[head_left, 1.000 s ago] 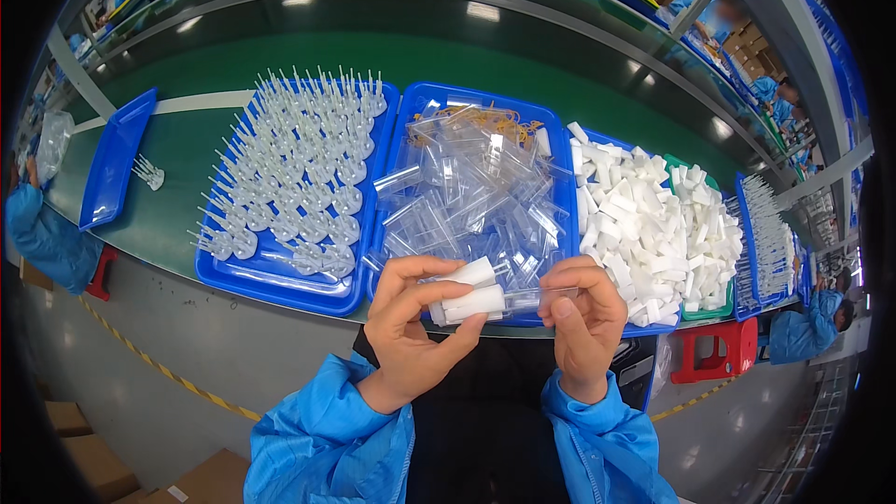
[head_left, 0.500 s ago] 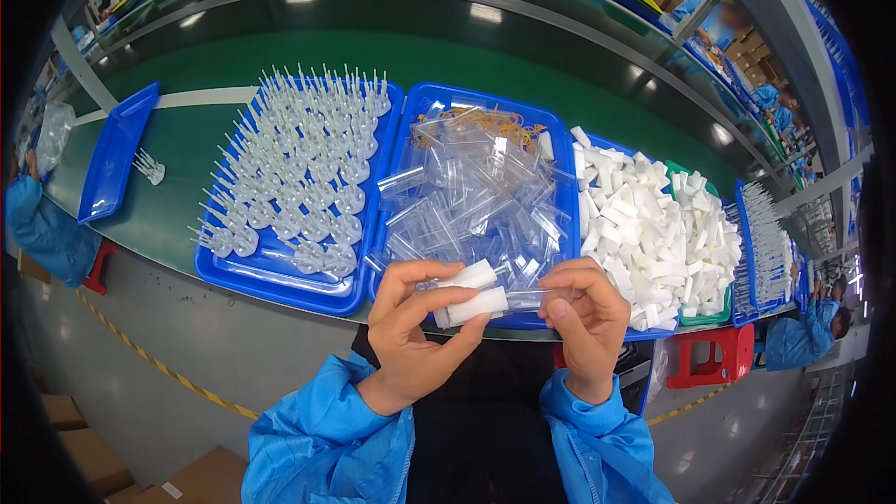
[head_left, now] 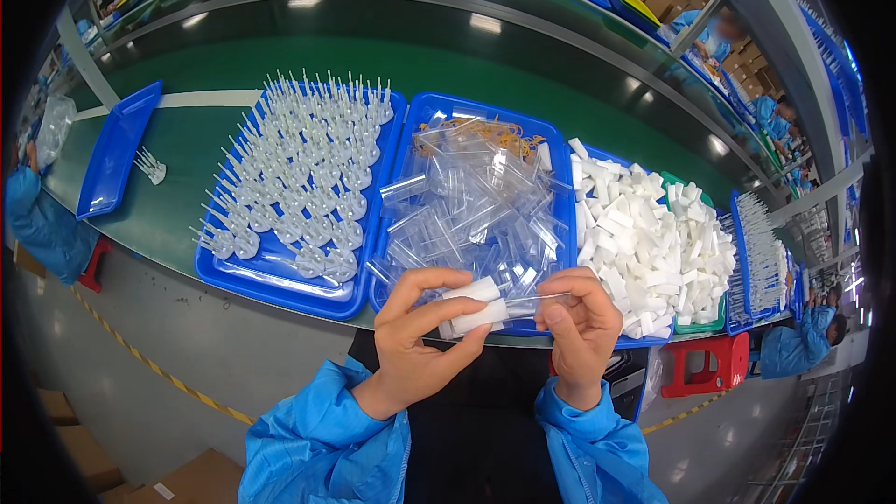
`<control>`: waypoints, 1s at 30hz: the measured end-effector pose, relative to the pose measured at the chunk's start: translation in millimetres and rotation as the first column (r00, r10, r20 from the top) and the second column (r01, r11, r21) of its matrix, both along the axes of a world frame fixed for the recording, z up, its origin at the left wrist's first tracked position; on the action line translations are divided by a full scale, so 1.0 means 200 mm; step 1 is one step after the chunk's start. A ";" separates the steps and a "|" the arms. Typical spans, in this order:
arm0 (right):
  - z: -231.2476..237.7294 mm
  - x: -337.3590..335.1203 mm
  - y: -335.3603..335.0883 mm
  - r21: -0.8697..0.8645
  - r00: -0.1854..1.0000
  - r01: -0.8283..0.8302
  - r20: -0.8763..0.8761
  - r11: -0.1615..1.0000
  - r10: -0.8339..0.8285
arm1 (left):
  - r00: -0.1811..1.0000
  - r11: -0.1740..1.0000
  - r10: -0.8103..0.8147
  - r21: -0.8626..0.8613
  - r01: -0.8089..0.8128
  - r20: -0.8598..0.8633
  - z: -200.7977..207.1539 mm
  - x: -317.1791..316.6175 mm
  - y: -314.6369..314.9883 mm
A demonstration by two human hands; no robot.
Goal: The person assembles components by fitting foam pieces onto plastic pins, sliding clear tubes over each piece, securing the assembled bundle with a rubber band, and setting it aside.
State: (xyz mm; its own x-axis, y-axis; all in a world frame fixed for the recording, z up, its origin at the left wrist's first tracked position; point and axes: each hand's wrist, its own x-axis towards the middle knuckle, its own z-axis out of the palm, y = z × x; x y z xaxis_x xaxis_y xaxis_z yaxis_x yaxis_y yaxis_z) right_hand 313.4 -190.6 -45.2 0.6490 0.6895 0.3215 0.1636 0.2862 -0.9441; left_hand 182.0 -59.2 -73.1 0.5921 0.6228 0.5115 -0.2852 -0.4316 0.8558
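My left hand (head_left: 411,341) is closed round two white foam-like blocks (head_left: 479,316), one above the other, with clear plastic showing at their left ends. Between the fingers and thumb of my right hand (head_left: 585,331) is the far end of a clear plastic sleeve (head_left: 523,305). The sleeve's other end meets the right side of the white blocks; whether it goes around them I cannot tell. Both hands are over the near edge of a blue tray (head_left: 567,215) heaped with clear plastic sleeves (head_left: 467,215) and tan rubber bands (head_left: 504,138).
On the left, a blue tray (head_left: 280,291) bears rows of white stemmed parts (head_left: 313,173). White blocks (head_left: 625,243) fill trays on the right. A tilted blue tray (head_left: 117,154) lies farther left on the green belt (head_left: 224,56). A red stool (head_left: 707,366) stands below right.
Both hands have shifted slightly down in the picture, keeping their grips. The trays appear slightly shifted too. The white blocks and clear sleeve are tilted a little more upward to the right.
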 end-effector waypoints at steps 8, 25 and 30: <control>0.01 -0.02 0.02 -0.016 0.997 0.074 -0.008 0.997 -0.075 | 0.999 0.999 -0.036 -0.006 0.036 0.002 0.01 0.00 0.00; -0.06 -0.01 0.02 -0.001 0.996 0.025 -0.089 1.000 -0.025 | 0.996 0.995 -0.090 -0.035 0.091 0.028 -0.02 0.02 -0.01; -0.06 -0.11 0.12 -0.060 0.953 0.216 0.231 0.975 -0.197 | 0.998 0.979 -0.032 0.199 0.043 -0.059 -0.04 0.06 -0.05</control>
